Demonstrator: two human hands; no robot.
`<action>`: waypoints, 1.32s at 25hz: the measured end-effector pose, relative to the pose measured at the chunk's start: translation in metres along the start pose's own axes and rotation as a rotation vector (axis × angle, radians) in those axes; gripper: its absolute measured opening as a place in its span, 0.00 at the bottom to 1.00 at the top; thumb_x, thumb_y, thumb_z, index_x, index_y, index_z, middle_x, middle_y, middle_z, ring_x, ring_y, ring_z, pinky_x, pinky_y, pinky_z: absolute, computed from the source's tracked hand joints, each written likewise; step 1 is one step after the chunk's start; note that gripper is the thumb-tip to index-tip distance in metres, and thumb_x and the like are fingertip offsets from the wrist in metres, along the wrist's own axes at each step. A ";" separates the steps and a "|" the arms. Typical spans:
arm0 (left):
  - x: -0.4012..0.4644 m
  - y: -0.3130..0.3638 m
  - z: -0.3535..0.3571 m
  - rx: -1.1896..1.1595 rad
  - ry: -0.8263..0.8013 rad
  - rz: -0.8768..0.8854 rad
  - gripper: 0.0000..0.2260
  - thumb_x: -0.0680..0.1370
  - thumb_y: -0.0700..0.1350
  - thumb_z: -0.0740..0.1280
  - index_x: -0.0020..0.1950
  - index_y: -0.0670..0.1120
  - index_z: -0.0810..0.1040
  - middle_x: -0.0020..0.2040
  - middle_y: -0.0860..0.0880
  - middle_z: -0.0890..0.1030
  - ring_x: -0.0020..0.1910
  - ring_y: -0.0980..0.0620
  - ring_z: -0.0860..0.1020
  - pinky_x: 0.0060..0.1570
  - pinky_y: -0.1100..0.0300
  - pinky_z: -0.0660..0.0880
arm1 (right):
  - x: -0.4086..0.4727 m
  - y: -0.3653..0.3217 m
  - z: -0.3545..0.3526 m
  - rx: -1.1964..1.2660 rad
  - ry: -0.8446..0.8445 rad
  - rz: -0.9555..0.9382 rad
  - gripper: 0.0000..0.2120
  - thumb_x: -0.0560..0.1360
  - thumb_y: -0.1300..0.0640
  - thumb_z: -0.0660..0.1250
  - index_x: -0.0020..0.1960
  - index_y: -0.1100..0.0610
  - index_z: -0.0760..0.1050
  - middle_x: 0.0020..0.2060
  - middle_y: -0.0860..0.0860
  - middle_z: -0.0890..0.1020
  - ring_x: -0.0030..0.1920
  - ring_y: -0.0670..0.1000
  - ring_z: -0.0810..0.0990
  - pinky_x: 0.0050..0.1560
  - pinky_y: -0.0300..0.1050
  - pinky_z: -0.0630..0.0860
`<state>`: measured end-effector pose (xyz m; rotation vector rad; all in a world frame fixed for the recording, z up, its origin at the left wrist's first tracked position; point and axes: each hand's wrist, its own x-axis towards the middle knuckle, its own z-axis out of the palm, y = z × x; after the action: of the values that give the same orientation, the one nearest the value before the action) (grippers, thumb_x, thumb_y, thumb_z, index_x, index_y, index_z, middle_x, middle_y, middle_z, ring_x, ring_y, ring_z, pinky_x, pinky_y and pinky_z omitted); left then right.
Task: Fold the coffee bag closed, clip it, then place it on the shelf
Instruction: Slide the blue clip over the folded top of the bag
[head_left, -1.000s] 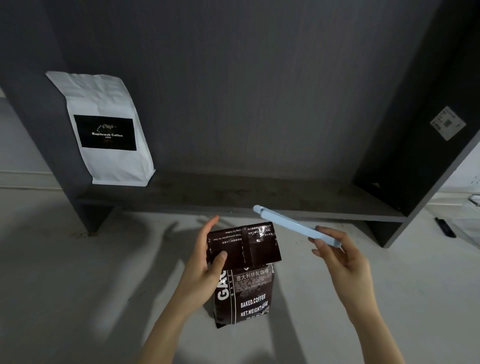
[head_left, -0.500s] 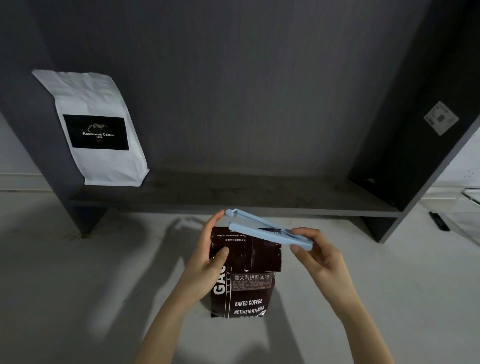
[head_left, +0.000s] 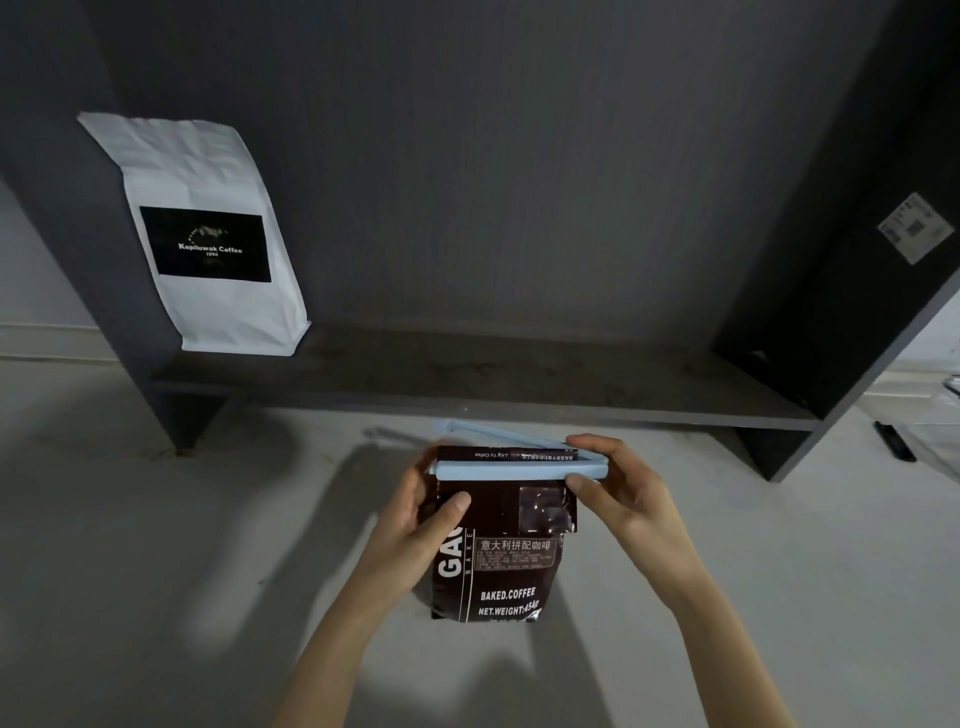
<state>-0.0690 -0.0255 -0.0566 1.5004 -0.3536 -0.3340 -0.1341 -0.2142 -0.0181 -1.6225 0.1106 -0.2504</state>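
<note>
Standing on pale floor, brown coffee bag, dark shelf behind

left hand: fingers curled, thumb forward | right hand: pinching, seemingly closed | forearms converge

White bag: standing upright at the far left end of the dark board, leaning back against the grey panel behind it.
Label on white bag: black rectangle, reading "Kopiluwak Coffee" in white.
Sticker: pale, printed with a small code, sitting high on the dark right side panel.
Dark object: slim and black, lying on the pale surface at the far right, too small to identify.
Pale surface: light grey, catching soft shadows.
</note>
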 end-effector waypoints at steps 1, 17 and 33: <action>-0.001 0.001 0.000 0.002 0.001 -0.005 0.18 0.74 0.36 0.63 0.61 0.50 0.67 0.51 0.57 0.78 0.46 0.70 0.78 0.43 0.75 0.73 | 0.001 -0.001 0.002 0.005 -0.008 0.006 0.13 0.72 0.66 0.64 0.49 0.50 0.74 0.41 0.52 0.79 0.38 0.42 0.78 0.41 0.33 0.77; -0.002 0.000 0.002 0.033 0.037 -0.010 0.12 0.74 0.38 0.63 0.53 0.53 0.70 0.51 0.58 0.77 0.46 0.71 0.76 0.42 0.78 0.72 | 0.003 0.003 0.018 0.088 0.029 0.003 0.12 0.73 0.69 0.62 0.49 0.54 0.74 0.36 0.51 0.79 0.34 0.39 0.79 0.34 0.29 0.75; -0.004 0.011 -0.001 -0.029 0.154 0.067 0.10 0.75 0.45 0.61 0.55 0.53 0.76 0.48 0.57 0.84 0.49 0.65 0.79 0.44 0.77 0.72 | 0.005 0.013 0.018 0.027 0.075 -0.019 0.12 0.72 0.66 0.63 0.45 0.49 0.74 0.39 0.50 0.80 0.36 0.41 0.79 0.37 0.31 0.77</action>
<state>-0.0728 -0.0226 -0.0460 1.4722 -0.2746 -0.1679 -0.1243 -0.1991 -0.0313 -1.5881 0.1485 -0.3269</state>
